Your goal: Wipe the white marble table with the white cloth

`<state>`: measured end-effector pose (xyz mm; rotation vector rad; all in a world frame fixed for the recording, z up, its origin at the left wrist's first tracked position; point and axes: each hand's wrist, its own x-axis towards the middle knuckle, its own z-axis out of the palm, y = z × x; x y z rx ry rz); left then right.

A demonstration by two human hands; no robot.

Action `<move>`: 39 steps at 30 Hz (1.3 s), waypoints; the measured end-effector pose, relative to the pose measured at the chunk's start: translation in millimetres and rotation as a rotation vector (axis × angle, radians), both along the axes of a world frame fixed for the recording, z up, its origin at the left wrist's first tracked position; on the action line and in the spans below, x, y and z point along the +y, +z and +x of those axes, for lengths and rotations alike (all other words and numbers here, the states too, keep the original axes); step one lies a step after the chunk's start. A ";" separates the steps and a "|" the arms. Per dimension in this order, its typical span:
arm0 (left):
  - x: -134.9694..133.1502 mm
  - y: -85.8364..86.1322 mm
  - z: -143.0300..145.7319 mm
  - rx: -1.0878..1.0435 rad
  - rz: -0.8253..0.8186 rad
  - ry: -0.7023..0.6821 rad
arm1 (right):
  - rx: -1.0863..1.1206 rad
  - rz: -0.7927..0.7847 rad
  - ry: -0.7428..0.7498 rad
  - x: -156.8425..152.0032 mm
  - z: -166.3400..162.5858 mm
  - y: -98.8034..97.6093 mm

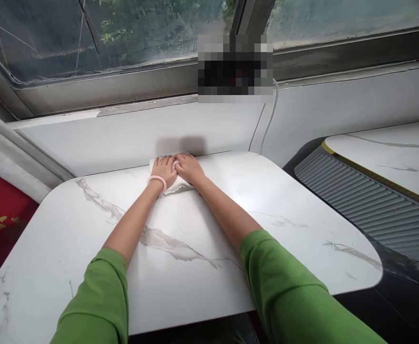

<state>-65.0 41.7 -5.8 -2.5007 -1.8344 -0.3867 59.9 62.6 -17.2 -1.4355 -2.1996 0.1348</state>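
A folded white cloth (181, 186) lies at the far edge of a white marble-patterned table (202, 286), close to the wall. My left hand (164, 168), with a pink coiled band at the wrist, presses down on the cloth's left part, fingers pointing to the wall. Right beside it, my right hand (189, 168) grips the cloth from the right, its fingers bent over the top. The two hands touch or nearly touch at the thumbs. Part of the cloth is hidden beneath them.
A white wall (123, 141) and a framed window (152, 38) rise behind the table. Thin cables (267, 124) hang down by a blurred-out patch. To the right stands another marble-topped piece with a ribbed grey side (353, 205). A red fabric (1, 220) and pale curtain (12, 153) are left.
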 end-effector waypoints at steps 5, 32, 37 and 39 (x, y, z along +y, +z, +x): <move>-13.0 0.1 2.6 0.027 -0.027 0.020 | 0.027 0.011 0.010 -10.8 3.3 -2.9; -269.5 9.8 19.5 0.108 -0.127 -0.213 | -0.237 0.115 0.173 -267.9 43.1 -2.7; -208.8 9.9 -2.2 0.082 -0.173 -0.050 | -0.216 0.023 0.160 -199.8 8.3 -2.4; -177.3 8.1 -18.0 0.081 -0.145 -0.005 | -0.203 0.005 0.152 -166.5 -12.3 -0.7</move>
